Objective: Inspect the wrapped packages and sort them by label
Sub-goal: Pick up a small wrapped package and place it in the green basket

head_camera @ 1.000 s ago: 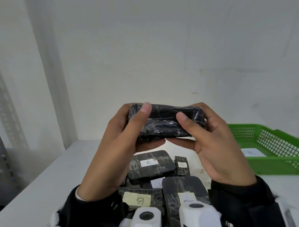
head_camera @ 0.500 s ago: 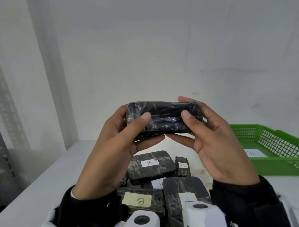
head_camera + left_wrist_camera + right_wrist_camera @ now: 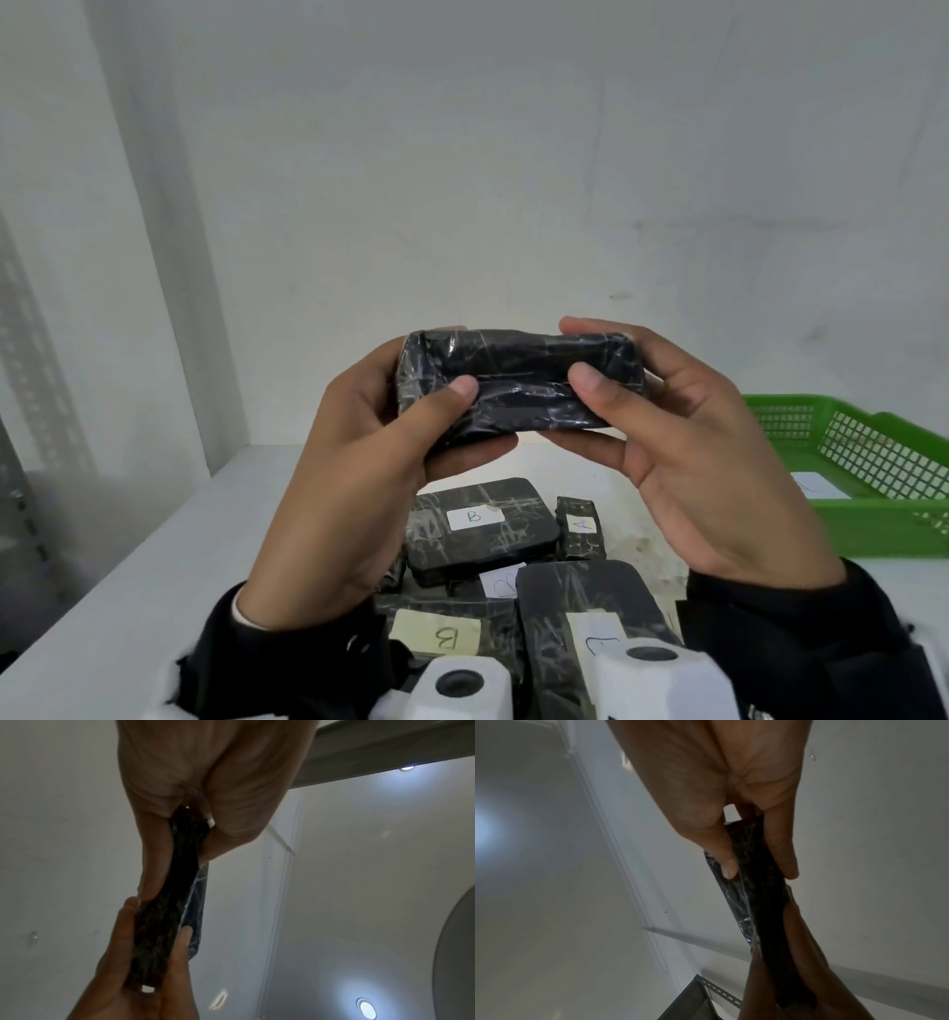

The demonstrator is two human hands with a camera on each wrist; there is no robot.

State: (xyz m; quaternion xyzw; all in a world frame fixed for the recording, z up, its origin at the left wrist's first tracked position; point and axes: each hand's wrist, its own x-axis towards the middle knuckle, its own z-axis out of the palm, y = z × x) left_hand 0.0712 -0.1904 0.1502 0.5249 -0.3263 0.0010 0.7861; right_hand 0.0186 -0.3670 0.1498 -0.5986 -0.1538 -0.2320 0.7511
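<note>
Bench: white tabletop [image 3: 154,565] against a plain wall; green basket [image 3: 842,519] at 3 o'clock with a paper slip inside.
Head view, hold: I've got the black wrapped package [image 3: 518,383] raised at 12 o'clock, above the pile. My left hand [image 3: 359,493] clamps its left end, my right hand [image 3: 688,462] its right end, thumbs on the near face.
Change: thumbs sit lower on the face than a second ago and the package has rolled toward me. Still no label on this side, so I guess I'm still hunting for it.
Axis: long axis level, running 9 to 3.
Pile: packages below, two marked B [image 3: 475,516], one A [image 3: 583,524].
Left wrist view: package [image 3: 167,923] seen edge-on, fingers curled round both ends.
Right wrist view: same package [image 3: 759,888], thumb and fingers pinching its faces.
</note>
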